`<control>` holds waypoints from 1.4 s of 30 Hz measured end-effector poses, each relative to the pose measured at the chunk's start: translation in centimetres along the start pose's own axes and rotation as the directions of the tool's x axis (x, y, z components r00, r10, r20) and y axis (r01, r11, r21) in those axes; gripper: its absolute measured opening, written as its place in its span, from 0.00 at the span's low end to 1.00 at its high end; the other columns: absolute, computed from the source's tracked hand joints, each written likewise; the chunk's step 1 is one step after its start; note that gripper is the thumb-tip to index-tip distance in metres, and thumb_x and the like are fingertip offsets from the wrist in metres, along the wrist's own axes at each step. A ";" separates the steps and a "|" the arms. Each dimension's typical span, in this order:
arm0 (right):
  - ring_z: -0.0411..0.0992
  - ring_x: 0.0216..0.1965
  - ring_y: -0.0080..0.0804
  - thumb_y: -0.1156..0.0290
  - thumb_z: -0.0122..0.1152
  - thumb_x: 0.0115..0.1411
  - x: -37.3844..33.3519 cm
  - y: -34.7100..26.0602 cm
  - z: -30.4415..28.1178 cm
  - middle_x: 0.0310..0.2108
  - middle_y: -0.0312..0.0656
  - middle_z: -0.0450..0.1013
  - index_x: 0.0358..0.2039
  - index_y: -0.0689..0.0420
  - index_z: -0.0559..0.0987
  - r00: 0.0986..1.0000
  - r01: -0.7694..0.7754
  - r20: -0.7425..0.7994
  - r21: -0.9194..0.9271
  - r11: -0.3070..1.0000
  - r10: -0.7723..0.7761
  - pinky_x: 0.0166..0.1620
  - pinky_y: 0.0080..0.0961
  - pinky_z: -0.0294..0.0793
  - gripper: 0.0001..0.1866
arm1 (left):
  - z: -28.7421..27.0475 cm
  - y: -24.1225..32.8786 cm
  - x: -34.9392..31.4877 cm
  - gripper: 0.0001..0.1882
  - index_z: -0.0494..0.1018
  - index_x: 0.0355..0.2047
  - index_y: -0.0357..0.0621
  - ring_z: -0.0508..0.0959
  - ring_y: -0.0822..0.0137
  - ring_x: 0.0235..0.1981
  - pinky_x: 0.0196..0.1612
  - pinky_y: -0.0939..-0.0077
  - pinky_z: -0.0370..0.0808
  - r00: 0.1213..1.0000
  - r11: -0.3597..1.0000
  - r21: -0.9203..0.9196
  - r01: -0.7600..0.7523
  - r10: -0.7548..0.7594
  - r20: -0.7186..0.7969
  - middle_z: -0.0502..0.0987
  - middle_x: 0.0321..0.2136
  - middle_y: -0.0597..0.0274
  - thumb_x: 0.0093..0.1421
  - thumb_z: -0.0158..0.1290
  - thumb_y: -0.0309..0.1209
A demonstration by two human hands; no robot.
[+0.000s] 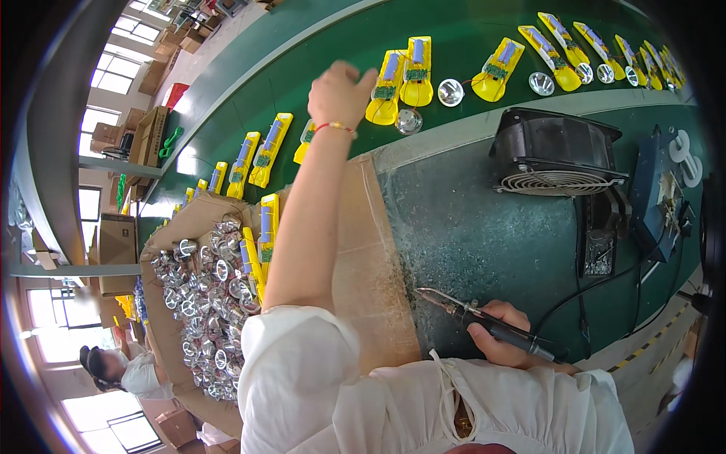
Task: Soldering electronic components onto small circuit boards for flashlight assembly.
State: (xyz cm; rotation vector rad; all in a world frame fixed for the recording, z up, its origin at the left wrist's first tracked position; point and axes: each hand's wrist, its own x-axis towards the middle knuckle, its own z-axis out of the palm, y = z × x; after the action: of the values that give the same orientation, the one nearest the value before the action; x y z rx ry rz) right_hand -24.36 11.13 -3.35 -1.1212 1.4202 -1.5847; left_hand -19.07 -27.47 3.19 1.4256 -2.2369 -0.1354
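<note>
My left hand (339,97) reaches far forward over the green bench, beside an upright row of yellow flashlight housings. Its fingers are loosely bent and the thumb stands apart; nothing shows between them. Just right of it lies a yellow housing (384,98) with a blue cell and a green circuit board. Another yellow housing (302,147) is partly hidden behind my wrist. My right hand (500,334), low and right of centre, grips a black-handled soldering iron (491,324). The iron's tip points left over the mat.
A cardboard box (162,303) at left holds many silver reflectors (219,310), with yellow housings at its edge. A black fan (558,155) stands right, near a blue soldering station (652,197) and solder spool (685,157). Cables cross the right side. Another person (140,371) is at far left.
</note>
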 end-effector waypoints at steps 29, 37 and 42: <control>0.70 0.23 0.20 0.72 0.59 0.58 -2.5 -1.3 1.4 0.23 0.40 0.72 0.36 0.64 0.73 0.992 -0.106 -0.074 -0.021 0.994 0.104 0.28 0.15 0.69 0.10 | -17.0 -17.5 -33.2 0.09 0.79 0.31 0.46 0.71 0.57 0.35 0.42 0.66 0.67 0.887 0.900 0.192 0.392 -0.314 -0.340 0.73 0.29 0.62 0.48 0.61 0.33; 0.70 0.24 0.21 0.71 0.60 0.57 -3.8 -3.2 2.5 0.23 0.41 0.73 0.36 0.65 0.73 0.994 -0.096 -0.058 0.029 0.995 0.098 0.28 0.16 0.70 0.11 | -19.6 -16.2 -34.7 0.06 0.72 0.31 0.38 0.75 0.74 0.28 0.30 0.82 0.69 0.763 0.760 -0.622 0.187 -0.512 -0.395 0.79 0.29 0.62 0.63 0.50 0.28; 0.70 0.26 0.18 0.71 0.64 0.54 -3.2 -3.8 4.7 0.25 0.36 0.74 0.33 0.63 0.75 0.997 -0.032 0.067 -0.079 0.996 0.037 0.30 0.14 0.68 0.10 | -16.2 -8.7 -36.9 0.07 0.75 0.33 0.38 0.74 0.77 0.25 0.28 0.84 0.69 0.832 0.528 -0.678 0.512 -0.500 0.239 0.78 0.27 0.62 0.61 0.53 0.29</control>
State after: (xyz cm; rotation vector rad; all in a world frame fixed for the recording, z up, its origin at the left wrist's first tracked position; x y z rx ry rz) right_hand -18.66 12.85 0.01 -1.1784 1.4591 -1.4649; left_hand 7.96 3.61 1.97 1.5171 -1.3864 -1.1057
